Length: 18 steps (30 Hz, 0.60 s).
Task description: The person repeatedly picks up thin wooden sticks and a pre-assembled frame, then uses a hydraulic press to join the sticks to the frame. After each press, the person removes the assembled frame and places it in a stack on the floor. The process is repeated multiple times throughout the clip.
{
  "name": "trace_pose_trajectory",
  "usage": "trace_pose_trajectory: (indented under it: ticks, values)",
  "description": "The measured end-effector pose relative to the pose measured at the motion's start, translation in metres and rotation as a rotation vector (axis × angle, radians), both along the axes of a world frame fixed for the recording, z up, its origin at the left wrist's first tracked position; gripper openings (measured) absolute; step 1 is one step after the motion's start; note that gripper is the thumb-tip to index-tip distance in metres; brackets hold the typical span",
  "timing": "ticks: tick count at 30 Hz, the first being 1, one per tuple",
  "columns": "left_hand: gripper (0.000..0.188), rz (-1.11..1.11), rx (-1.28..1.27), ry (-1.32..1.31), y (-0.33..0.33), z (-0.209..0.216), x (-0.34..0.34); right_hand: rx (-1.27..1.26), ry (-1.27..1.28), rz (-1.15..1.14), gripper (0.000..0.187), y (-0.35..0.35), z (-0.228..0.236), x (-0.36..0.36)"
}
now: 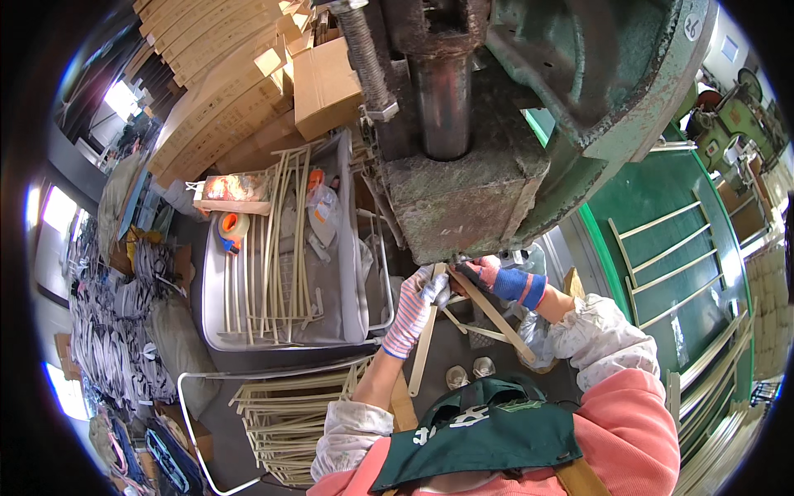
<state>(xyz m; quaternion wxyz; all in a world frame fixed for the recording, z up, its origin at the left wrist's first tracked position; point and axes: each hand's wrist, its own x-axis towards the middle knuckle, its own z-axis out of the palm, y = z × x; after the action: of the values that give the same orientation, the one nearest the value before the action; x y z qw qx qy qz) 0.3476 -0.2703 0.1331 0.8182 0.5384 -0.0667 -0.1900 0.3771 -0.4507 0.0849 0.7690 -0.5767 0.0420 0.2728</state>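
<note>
Both my hands are gloved and close together under the heavy block of a green press [463,202]. My left hand [413,304], in a striped glove, is closed around the upper part of a flat cream bar [422,355] that slants down toward me. A second cream bar [500,321] slopes down to the right from between my hands, its upper end near the first bar's top. My right hand [503,279], in a blue and red glove, is closed beside that upper end, next to a dark piece [470,271]. What its fingers hold is partly hidden.
A pale tub [217,306] of long cream bars, with a tape dispenser [232,227], stands left. More bars [289,426] are stacked below it. Right, a green table [674,190] carries ladder-like frames [670,240]. Cardboard boxes [327,87] rise at the back left.
</note>
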Motion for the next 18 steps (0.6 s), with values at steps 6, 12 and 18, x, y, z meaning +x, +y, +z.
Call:
trace_pose_trajectory:
  ticks: [6,12,18]
  values:
    - [0.025,-0.101,-0.034,0.053,0.007,0.001,0.004,0.045,-0.146,0.075,0.033,-0.004,-0.007,0.0]
    - [0.02,-0.095,-0.015,0.052,0.009,0.0,0.008,0.215,-0.12,0.129,0.033,-0.004,-0.001,-0.002]
    - [0.018,-0.139,0.027,0.02,0.013,0.004,0.013,0.154,-0.247,0.127,0.038,0.0,0.014,-0.008]
